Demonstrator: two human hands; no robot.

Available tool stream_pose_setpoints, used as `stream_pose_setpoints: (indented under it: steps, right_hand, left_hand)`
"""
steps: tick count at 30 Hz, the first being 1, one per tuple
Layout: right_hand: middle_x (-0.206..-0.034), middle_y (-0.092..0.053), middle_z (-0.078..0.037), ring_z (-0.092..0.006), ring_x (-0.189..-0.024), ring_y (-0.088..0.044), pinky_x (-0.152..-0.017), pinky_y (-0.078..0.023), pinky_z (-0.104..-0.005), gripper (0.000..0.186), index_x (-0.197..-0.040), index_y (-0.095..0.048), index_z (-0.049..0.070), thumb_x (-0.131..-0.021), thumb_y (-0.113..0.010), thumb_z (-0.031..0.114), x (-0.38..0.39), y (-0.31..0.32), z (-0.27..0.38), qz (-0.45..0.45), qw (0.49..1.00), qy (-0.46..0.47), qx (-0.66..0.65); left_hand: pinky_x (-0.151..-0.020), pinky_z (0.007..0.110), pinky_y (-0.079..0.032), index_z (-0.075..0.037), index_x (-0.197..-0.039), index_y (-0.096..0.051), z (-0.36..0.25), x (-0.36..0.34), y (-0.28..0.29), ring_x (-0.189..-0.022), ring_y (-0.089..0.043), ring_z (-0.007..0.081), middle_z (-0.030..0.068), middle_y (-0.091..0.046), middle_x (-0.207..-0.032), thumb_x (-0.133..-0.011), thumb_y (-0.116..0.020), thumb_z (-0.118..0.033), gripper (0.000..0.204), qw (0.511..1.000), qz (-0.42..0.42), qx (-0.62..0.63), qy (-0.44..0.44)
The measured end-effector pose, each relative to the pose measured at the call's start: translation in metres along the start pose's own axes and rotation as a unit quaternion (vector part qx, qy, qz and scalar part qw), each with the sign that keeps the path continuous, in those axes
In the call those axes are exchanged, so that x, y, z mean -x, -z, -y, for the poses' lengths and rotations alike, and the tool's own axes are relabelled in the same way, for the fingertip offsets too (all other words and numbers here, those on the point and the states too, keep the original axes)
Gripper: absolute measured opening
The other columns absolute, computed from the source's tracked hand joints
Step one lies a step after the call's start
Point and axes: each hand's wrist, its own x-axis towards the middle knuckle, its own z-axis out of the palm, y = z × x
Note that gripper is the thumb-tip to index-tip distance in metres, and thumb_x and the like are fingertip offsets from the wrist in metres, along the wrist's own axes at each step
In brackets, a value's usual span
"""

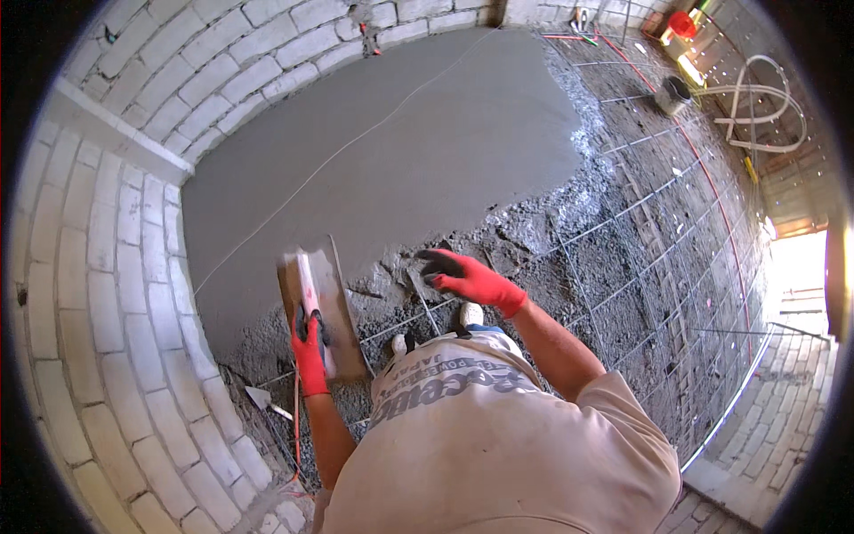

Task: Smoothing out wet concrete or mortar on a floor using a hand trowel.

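My left hand (308, 351), in a red glove with dark fingers, is closed around the pale handle of a finishing trowel (341, 325). The trowel's long rectangular blade is tilted, close to the near edge of the smooth wet concrete (382, 142). To the right, my right hand (467, 278) wears a matching glove. Its fingers reach leftward, apart and with nothing in them, above the rough concrete border. A thin pale string (347, 145) runs diagonally across the smoothed surface.
Block walls (147, 294) border the concrete at left and back. A small pointed trowel (258, 397) lies by the left wall. Steel mesh (614, 218) covers the rough ground at right, beside a red hose (712, 182), a bucket (672, 96) and a coiled white hose (783, 93).
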Motion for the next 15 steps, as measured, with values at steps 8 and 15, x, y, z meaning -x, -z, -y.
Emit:
stream_pose_setpoints:
  steps: [8, 15]
  right_hand:
    - [-0.136, -0.055, -0.011, -0.0134, -0.112, -0.054, -0.098, -0.046, -0.0319, 0.066, -0.154, -0.032, 0.008, -0.095, -0.062, 0.014, -0.019, -0.05, 0.046, 0.137, 0.99, 0.024, -0.014]
    - [-0.129, -0.06, -0.014, -0.0181, -0.112, -0.058, -0.097, -0.048, -0.0347, 0.065, -0.15, -0.038, 0.005, -0.09, -0.063, 0.014, 0.011, -0.055, 0.143, 0.084, 0.99, 0.092, -0.058]
  left_hand:
    - [-0.08, 0.029, -0.052, 0.0, -0.151, -0.031, -0.072, -0.002, -0.059, -0.097, -0.057, 0.0136, 0.0092, -0.052, -0.125, -0.088, -0.075, -0.035, 0.085, 0.975, 0.132, 0.011, -0.177]
    - [-0.071, 0.027, -0.048, -0.005, -0.155, -0.025, -0.11, 0.027, -0.073, -0.084, -0.054, 0.0124, 0.0048, -0.056, -0.107, -0.081, -0.08, -0.029, 0.095, 0.969, 0.142, 0.074, -0.187]
